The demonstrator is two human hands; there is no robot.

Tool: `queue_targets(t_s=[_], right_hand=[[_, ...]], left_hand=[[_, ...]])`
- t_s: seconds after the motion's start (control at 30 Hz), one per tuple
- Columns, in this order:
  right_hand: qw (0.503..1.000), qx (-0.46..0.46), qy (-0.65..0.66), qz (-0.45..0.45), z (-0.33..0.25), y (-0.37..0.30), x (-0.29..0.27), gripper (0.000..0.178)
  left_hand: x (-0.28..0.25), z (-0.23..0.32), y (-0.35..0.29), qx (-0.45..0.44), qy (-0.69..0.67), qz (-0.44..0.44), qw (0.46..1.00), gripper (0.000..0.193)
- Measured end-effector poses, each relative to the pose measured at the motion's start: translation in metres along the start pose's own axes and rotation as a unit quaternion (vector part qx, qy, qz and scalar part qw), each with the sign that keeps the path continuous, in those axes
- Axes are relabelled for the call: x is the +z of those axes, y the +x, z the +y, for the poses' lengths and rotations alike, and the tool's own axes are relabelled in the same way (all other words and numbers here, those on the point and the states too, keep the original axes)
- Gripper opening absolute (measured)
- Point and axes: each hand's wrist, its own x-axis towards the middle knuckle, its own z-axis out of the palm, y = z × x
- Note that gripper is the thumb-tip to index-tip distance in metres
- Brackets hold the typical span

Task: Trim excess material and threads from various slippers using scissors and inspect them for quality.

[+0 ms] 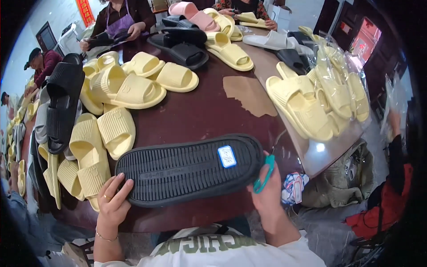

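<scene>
A black slide slipper [182, 175] is held level above the dark red table, its ribbed sole facing me. A small white sticker with a blue border [227, 156] is on the sole's right part. My left hand [114, 202] grips the slipper's left end, fingers over the edge. At the other end, my right hand [269, 193] holds the slipper and also a pair of green-handled scissors [265, 174], whose thin metal part points up and away. Most of the right fingers are hidden behind the sole.
Yellow slippers [129, 91] pile up at the left, beside a black slipper [63, 104]. More yellow pairs [307, 107], some in clear bags, lie at the right. Brown paper [249, 95] lies mid-table. Co-workers [120, 22] handle slippers across the table and at the left.
</scene>
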Motion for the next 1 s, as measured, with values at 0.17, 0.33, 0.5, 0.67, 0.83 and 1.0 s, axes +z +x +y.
queue_targets(t_s=[0.17, 0.33, 0.5, 0.67, 0.83, 1.0], right_hand=[[0.998, 0.051, -0.019, -0.015, -0.005, 0.009, 0.005, 0.033], [0.993, 0.023, -0.111, -0.036, -0.001, -0.005, 0.007, 0.038], [0.983, 0.004, -0.162, -0.091, 0.001, -0.018, 0.005, 0.043], [0.986, 0.001, -0.147, -0.076, 0.001, -0.018, 0.003, 0.049], [0.984, 0.008, -0.156, -0.088, -0.001, -0.018, 0.002, 0.049], [0.987, 0.012, -0.148, -0.063, -0.002, -0.020, 0.005, 0.049]], left_hand=[[-0.016, 0.010, 0.010, -0.052, -0.141, -0.062, 0.987, 0.018], [-0.009, 0.050, 0.059, -0.015, -0.322, -0.032, 0.946, 0.022], [0.016, 0.076, 0.095, 0.107, -0.198, -0.021, 0.974, 0.024], [0.028, 0.076, 0.101, 0.144, -0.133, -0.033, 0.980, 0.023], [0.032, 0.084, 0.100, 0.213, -0.036, -0.030, 0.976, 0.023], [0.032, 0.088, 0.103, 0.260, 0.045, -0.060, 0.963, 0.022]])
